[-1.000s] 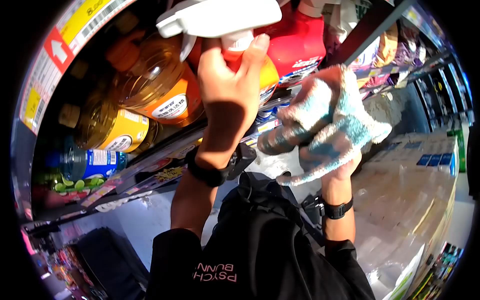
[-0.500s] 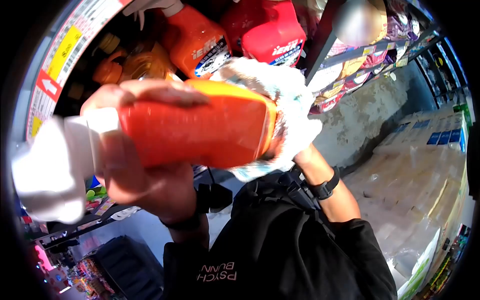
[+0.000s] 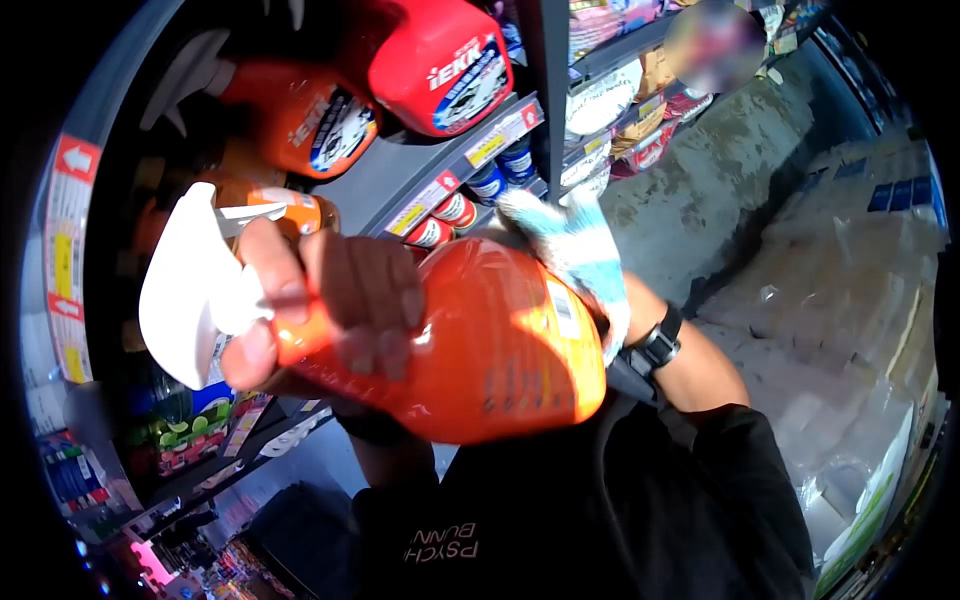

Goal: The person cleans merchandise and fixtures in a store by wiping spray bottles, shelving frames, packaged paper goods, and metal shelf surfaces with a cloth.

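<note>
Centred between the hands, the orange spray bottle (image 3: pixel 480 350) lies tilted on its side, its long axis running from the white trigger head (image 3: pixel 185 290) at nine o'clock to its base near three. The left hand (image 3: pixel 350 290) curls round the neck; the right hand (image 3: pixel 637 305), nearer the base, has its fingers hidden behind a pale blue-and-white cloth (image 3: pixel 585 245), their grip impossible to tell. Beyond, towards twelve, a red bottle (image 3: pixel 438 75) stands on the shelf (image 3: pixel 400 165).

Grey shelving (image 3: pixel 395 178) | stained grey wall (image 3: pixel 700 165) | bright glare
</note>
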`<state>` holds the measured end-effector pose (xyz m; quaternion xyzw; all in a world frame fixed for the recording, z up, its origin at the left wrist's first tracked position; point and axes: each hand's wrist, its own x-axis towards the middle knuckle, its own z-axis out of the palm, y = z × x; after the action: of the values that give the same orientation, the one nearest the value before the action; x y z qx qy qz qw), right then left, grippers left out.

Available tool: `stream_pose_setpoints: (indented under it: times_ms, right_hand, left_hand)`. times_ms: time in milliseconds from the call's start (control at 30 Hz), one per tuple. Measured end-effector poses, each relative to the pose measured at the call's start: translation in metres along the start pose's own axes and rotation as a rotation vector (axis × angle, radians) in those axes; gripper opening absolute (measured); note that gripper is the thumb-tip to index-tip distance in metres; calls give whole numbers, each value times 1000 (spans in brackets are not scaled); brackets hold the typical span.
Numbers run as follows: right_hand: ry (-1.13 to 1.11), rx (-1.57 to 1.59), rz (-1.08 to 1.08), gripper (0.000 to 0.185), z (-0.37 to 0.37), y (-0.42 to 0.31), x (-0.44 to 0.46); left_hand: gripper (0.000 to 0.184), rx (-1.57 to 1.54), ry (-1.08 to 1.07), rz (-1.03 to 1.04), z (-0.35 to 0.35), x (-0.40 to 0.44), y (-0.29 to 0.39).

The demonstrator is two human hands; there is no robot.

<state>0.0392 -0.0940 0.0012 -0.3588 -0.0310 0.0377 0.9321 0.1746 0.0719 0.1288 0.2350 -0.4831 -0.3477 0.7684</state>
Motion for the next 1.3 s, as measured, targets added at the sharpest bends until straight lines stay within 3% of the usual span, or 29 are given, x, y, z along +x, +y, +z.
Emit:
stream_pose_setpoints:
  times_ms: [167, 233, 267, 300, 400, 433, 500, 533, 567, 633, 700, 767, 833, 900, 967, 1033, 1067, 1133, 1167, 1233, 1300]
  right_hand:
    - [127, 184, -43, 52, 12, 16, -20]
    - [142, 169, -55, 52, 2, 11, -17]
    - [133, 146, -58, 52, -4, 4, -18]
    - [115, 121, -61, 52, -7, -2, -16]
    - [-29, -43, -42, 52, -10, -29, -10]
    - [-95, -131, -42, 53, -2, -36, -9]
    - [-252, -337, -55, 53, 15, -52, -6]
    - [-329, -429, -56, 53, 23, -57, -5]
    - [-391, -475, -40, 53, 26, -60, -2]
    - [-455, -409, 69, 53, 23, -55, 2]
    - [-428, -211, 235, 53, 6, -39, 6]
    - [-318, -28, 305, 53, -3, -15, -2]
    - [-192, 107, 302, 53, 2, 6, -16]
    - [-107, 178, 270, 54, 12, 16, -26]
    - [-58, 185, 242, 54, 18, 15, -27]
    - [-18, 153, 201, 54, 16, 10, -21]
    - [7, 127, 174, 54, 14, 6, -18]
    - [68, 32, 107, 54, 9, -4, -13]
    - [92, -72, 69, 54, 7, -10, -10]
    - [86, -390, -32, 54, 11, -27, -9]
    - [-94, -1080, -310, 40, 30, -53, 1]
  left_hand:
    - [30, -88, -83, -20, -12, 8, -1]
    - [30, 130, 196, -12, -3, 11, 0]
    - [24, 163, 427, -13, 11, 8, -2]
    - [18, 461, 805, -55, 22, 9, -2]
    - [15, 587, 1074, -27, 26, 4, -9]
    - [15, 595, 1082, -12, 25, -5, -7]
    - [16, 481, 886, 46, 21, -22, -3]
    - [20, 448, 626, 153, 19, -25, -2]
    - [20, 456, 639, 159, 26, -27, -4]
    - [26, 472, 535, 18, 46, -27, -11]
    - [27, 476, 455, 58, 35, -23, -12]
    - [29, 294, 120, 32, 24, -18, -4]
    - [27, 276, 162, 59, 23, -18, -2]
    - [29, 7, 129, 71, 11, -17, -3]
    - [26, 24, 176, 88, 18, -13, -6]
    - [26, 274, 661, 89, 35, -2, -8]
    - [26, 272, 664, 92, 37, -3, -6]
    - [23, 581, 934, -86, 36, -5, 0]
    - [23, 737, 1066, -191, 37, -8, 0]
    - [19, 722, 1081, -163, 36, -11, -4]
    - [17, 588, 745, -47, 29, -19, -6]
